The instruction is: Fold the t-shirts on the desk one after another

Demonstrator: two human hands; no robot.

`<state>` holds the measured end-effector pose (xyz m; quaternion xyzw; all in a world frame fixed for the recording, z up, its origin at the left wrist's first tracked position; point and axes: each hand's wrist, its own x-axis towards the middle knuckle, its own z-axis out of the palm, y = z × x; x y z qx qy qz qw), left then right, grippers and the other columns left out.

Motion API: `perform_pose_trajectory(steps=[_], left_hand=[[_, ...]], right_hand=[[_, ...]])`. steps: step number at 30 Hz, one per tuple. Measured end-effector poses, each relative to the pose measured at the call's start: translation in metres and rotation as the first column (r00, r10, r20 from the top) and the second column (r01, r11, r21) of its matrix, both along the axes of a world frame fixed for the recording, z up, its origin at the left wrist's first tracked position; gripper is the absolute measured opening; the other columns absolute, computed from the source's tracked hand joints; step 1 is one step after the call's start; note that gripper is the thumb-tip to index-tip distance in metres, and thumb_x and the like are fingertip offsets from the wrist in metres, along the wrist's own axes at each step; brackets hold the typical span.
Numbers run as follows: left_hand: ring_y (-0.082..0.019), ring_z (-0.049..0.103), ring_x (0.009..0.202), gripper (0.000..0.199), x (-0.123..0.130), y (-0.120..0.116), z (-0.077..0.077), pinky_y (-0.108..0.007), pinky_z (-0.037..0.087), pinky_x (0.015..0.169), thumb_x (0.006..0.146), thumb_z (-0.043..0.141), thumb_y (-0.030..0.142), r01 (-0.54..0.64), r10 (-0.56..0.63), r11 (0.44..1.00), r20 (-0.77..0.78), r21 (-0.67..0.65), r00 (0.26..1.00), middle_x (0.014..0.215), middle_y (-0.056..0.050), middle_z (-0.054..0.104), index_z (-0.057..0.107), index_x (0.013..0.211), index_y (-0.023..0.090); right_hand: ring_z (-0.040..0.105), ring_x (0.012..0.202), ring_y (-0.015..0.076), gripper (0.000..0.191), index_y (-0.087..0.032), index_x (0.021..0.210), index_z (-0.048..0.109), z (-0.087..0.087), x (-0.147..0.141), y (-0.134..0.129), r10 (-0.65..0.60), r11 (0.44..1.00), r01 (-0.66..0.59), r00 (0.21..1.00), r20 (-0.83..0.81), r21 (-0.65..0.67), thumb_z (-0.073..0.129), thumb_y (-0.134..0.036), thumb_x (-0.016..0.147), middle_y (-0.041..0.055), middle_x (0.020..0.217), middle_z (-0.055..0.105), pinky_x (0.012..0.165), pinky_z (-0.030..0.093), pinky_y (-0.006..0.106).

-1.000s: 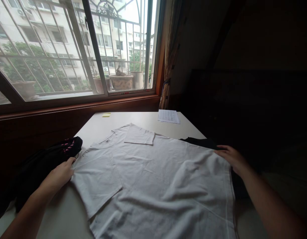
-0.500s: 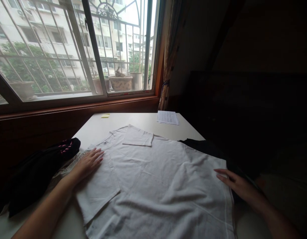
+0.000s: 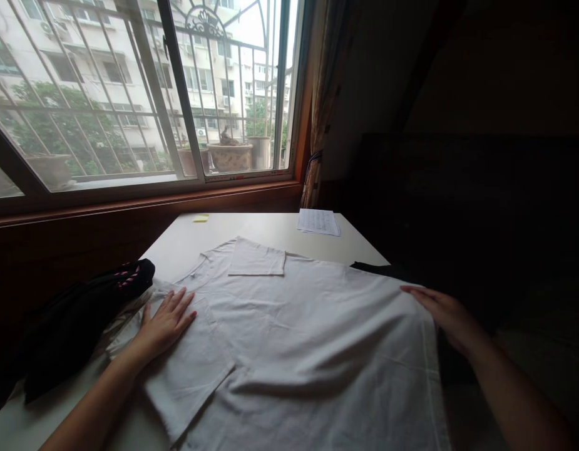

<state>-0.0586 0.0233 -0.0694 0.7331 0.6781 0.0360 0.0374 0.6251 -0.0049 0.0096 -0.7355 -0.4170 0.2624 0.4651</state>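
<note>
White T-shirt [image 3: 312, 313] lies spread across a pale table [image 3: 265, 225], the person's left hand [image 3: 164, 326] flat on it near the collar, fingers apart. The right hand [image 3: 444, 313] touches its hem corner, fingers extended; whether it pinches cloth cannot be told. Farther left lies black cloth [image 3: 77, 332]; beyond the shirt, papers [image 3: 318, 222] and a yellow note [image 3: 201, 218].

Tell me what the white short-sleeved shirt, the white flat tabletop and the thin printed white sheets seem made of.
White short-sleeved shirt: soft matte fabric, perhaps cotton knit, since it creases and drapes in loose folds.
White flat tabletop: smooth, faintly shiny, possibly laminate; its surface looks even.
Thin printed white sheets: probably paper, being flat and thin-edged.
</note>
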Motion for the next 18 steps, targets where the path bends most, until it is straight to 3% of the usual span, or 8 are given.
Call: perform_pose_trajectory(steps=[5,11,14,18], left_hand=[[-0.038,0.012,0.155,0.063,0.011,-0.042,-0.004,-0.078,0.006,0.112,0.099,0.03,0.055,-0.096,0.095,0.995,-0.028,-0.033,0.995,0.169,-0.005,0.015,0.029,0.158,0.033],[-0.042,0.012,0.154,0.065,0.015,-0.09,-0.012,-0.083,0.01,0.106,0.095,0.033,0.061,-0.193,0.192,0.98,-0.019,-0.043,0.981,0.168,-0.006,0.021,0.032,0.157,0.039],[-0.043,0.019,0.152,0.065,0.004,-0.096,-0.009,-0.081,0.018,0.106,0.094,0.037,0.063,-0.158,0.157,0.986,-0.024,-0.053,0.987,0.167,-0.005,0.027,0.037,0.154,0.041],[-0.038,0.045,0.14,0.06,-0.015,-0.07,0.005,-0.06,0.039,0.11,0.096,0.037,0.057,-0.027,0.028,0.998,-0.02,0.056,0.999,0.15,-0.013,0.053,0.056,0.145,0.028]], right_hand=[[0.06,0.126,0.0326,0.029,-0.024,0.102,0.079,0.015,0.01,0.025,0.096,0.995,-0.096,0.991,-0.097,0.003,0.069,-0.04,0.081,0.0087,0.122,0.074,0.112,0.041,0.039],[0.065,0.119,0.027,0.028,-0.027,0.103,0.077,0.006,0.012,0.053,0.201,0.978,-0.207,0.97,-0.134,-0.035,0.071,-0.04,0.079,0.0048,0.121,0.075,0.102,0.051,0.036],[0.063,0.123,0.0299,0.042,-0.028,0.114,0.074,-0.005,0.013,0.056,0.197,0.967,-0.22,0.965,-0.172,-0.126,0.076,-0.044,0.076,0.0073,0.13,0.07,0.101,0.052,0.04],[0.058,0.13,0.0349,0.049,-0.027,0.113,0.075,-0.022,0.019,0.049,0.17,0.97,-0.187,0.979,-0.114,-0.157,0.084,-0.038,0.066,0.01,0.134,0.068,0.11,0.045,0.046]])
